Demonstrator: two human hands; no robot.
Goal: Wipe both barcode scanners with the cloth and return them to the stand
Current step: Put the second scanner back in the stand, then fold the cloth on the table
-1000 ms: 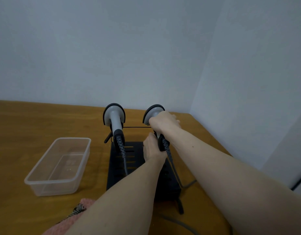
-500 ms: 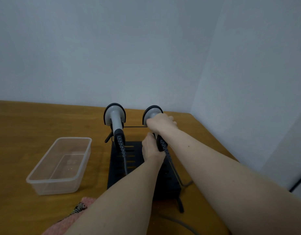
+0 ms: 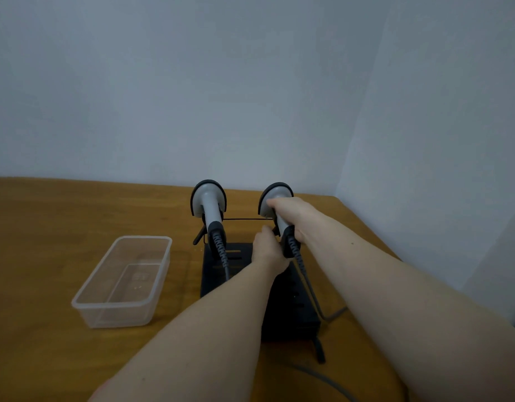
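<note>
Two grey-and-black barcode scanners hang heads-up on a black stand (image 3: 291, 320) on the wooden table. The left scanner (image 3: 209, 204) rests alone on the stand's wire rail, its coiled cable running down. My right hand (image 3: 291, 219) is wrapped round the handle of the right scanner (image 3: 275, 194), just below its head. My left hand (image 3: 268, 250) touches the lower end of that same handle from the left; its fingers are partly hidden. No cloth shows in this frame.
A clear, empty plastic tub (image 3: 126, 280) stands left of the stand. Grey cables (image 3: 331, 314) trail from the stand's right and near side. Walls meet in a corner behind the table's far right edge.
Both hands stay on the right scanner with only small shifts. My view has tilted, so the pink cloth at the bottom edge has dropped out of sight.
</note>
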